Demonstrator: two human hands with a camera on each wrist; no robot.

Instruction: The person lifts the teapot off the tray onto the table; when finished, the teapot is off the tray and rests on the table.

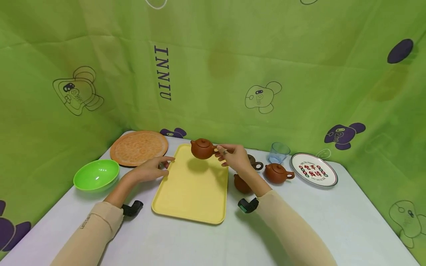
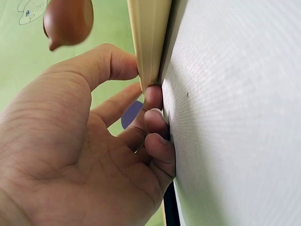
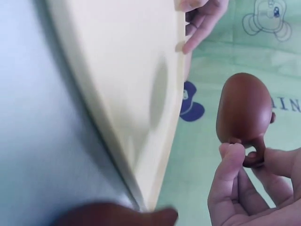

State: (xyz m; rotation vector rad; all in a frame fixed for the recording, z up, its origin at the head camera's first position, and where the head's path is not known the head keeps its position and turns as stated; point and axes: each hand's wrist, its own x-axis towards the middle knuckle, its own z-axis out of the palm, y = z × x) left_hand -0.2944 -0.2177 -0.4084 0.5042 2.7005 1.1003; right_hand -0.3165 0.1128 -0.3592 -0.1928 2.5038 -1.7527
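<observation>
A reddish-brown clay teapot [image 1: 202, 149] hangs above the far part of the yellow tray [image 1: 191, 199], casting a shadow on it. My right hand [image 1: 234, 157] pinches the teapot's handle, as the right wrist view shows. Along the tray's left side, my left hand [image 1: 149, 170] grips the rim [image 2: 149, 37]. There the thumb lies against the rim, and curled fingertips [image 2: 154, 96] sit low at its edge near the tabletop. Just right of the tray, partly hidden by my right forearm, stands another brown teapot [image 1: 242, 186].
A similar teapot [image 1: 277, 174] and a dark teapot [image 1: 252, 159] stand to the right. Behind them is a bluish clear cup [image 1: 279, 152], beside a white plate [image 1: 314, 180] with red lettering. On the left are a green bowl [image 1: 96, 175] and a round orange mat [image 1: 139, 147].
</observation>
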